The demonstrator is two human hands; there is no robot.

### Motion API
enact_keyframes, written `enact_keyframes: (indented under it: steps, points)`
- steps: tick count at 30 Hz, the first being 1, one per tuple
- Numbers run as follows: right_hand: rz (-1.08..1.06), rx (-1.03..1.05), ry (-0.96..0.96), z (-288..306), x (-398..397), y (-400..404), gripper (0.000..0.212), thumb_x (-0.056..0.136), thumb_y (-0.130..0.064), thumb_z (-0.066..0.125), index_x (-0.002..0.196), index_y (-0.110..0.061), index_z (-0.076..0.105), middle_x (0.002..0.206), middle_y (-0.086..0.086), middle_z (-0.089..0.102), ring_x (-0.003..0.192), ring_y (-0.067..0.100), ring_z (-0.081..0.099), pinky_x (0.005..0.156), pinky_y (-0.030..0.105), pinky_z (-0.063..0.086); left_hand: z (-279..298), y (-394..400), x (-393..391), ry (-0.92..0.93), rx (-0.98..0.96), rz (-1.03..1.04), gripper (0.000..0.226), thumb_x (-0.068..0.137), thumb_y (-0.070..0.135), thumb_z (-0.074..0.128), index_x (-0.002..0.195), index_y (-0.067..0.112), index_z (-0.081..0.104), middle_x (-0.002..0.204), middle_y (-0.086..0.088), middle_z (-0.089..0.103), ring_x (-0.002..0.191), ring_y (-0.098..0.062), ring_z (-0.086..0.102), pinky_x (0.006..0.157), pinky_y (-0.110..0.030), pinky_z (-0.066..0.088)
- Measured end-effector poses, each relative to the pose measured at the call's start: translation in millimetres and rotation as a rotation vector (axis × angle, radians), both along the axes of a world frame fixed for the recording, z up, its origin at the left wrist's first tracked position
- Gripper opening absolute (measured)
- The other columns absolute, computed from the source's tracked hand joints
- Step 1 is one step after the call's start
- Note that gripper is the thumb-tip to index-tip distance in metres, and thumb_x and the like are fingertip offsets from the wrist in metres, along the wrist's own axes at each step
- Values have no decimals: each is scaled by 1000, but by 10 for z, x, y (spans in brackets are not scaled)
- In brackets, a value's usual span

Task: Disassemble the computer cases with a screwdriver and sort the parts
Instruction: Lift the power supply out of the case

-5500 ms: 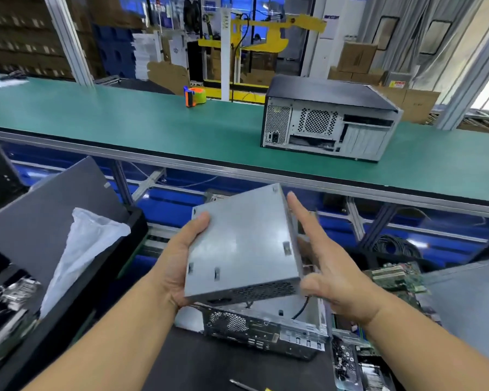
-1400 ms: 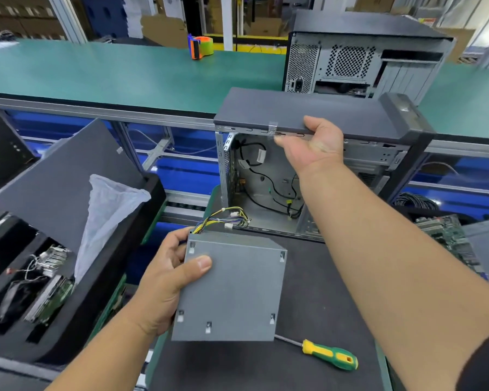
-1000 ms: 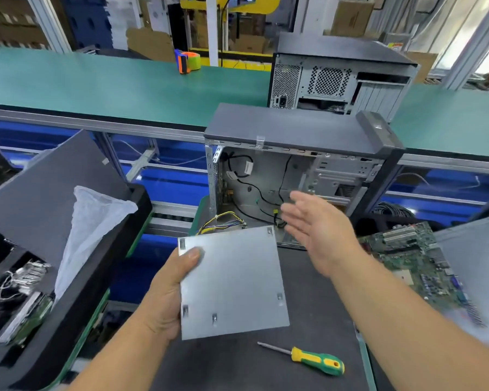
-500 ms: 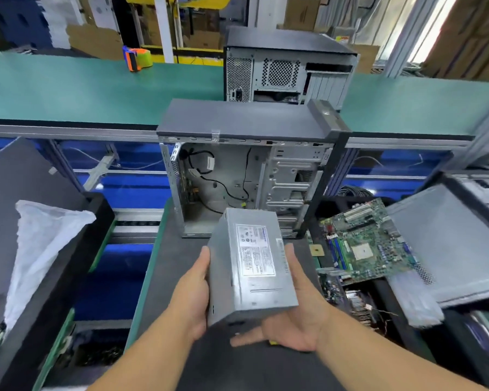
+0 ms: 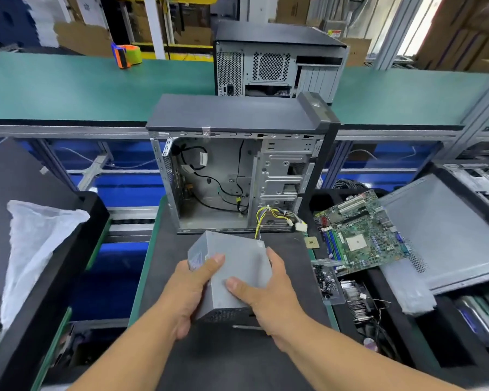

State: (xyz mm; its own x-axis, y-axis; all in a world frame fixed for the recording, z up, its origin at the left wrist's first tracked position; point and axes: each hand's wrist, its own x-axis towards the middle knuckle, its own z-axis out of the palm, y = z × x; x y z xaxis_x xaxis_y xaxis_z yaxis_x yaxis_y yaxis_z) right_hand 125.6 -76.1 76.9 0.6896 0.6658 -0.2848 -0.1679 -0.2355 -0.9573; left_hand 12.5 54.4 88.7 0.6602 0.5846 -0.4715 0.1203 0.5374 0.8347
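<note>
Power supply (image 5: 232, 273), a grey sheet-metal box with a perforated near face, is being held above the dark desk (image 5: 288, 277) just in front of the opened computer case (image 5: 237, 176). Left hand (image 5: 188, 294) is gripping its left side, thumb lying across the top; right hand (image 5: 268, 297) is clasping the right side, fingers (image 5: 275, 259) curled over the edge. Yellow wires (image 5: 268, 214) are trailing toward the case

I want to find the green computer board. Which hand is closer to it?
The right hand. It grips the grey metal box on the side facing the green board; the left hand holds the box's far side.
</note>
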Motion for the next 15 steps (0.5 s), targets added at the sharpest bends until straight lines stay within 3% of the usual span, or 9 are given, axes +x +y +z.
enact_keyframes:
  steps: [2, 4, 5, 7, 10, 13, 15]
  points:
    - [4, -4, -37, -80, 18, -56, 109, 49, -67, 92, 141, -57, 35, 135, -14, 55, 124, 8, 57, 104, 36, 50, -13, 11, -46, 18, -32, -6, 79, 65, 49, 91, 130, 12, 65, 115, -18, 76, 105, -39, 74, 93, -55, 59]
    - [0, -49, -125, -149, 84, -162, 84, 76, -59, 81, 146, -54, 34, 119, -17, 63, 104, -5, 62, 89, 16, 49, -78, 33, -92, 22, -81, 53, 68, 69, 42, 86, 127, 11, 68, 114, -18, 77, 103, -38, 75, 94, -55, 58]
    - [-5, -71, -197, -182, 125, -228, 70, 89, -54, 71, 149, -51, 34, 107, -16, 66, 93, -4, 63, 80, 12, 46, -109, 37, -120, 25, -130, 88, 62, 72, 43, 81, 124, 11, 70, 113, -17, 77, 101, -37, 75, 91, -52, 58]
    - [25, -147, -383, -301, 211, -398, 54, 101, -52, 50, 152, -47, 33, 98, -15, 62, 90, 3, 58, 84, 24, 46, -164, 50, -181, 11, -236, 128, 56, 78, 47, 75, 123, 13, 71, 115, -17, 76, 102, -38, 75, 92, -52, 56]
    - [266, -503, -753, -563, 313, -711, 54, 98, -63, 29, 151, -51, 27, 126, -21, 45, 123, 9, 38, 103, 43, 35, -246, 71, -268, -12, -276, 149, 65, 74, 51, 76, 128, 15, 69, 121, -18, 74, 110, -41, 72, 107, -63, 47]
    - [557, -804, -945, -815, 348, -963, 54, 92, -68, 33, 143, -51, 29, 130, -14, 36, 127, 16, 34, 102, 43, 33, -282, 39, -292, 1, -271, 154, 64, 74, 49, 75, 128, 14, 69, 121, -17, 74, 109, -40, 73, 108, -60, 47]
    - [574, -881, -999, -906, 366, -1050, 40, 95, -59, 42, 132, -44, 36, 124, -12, 37, 122, 18, 41, 93, 39, 36, -302, 2, -289, 2, -287, 150, 62, 77, 47, 73, 128, 13, 69, 121, -18, 74, 108, -39, 73, 103, -56, 51]
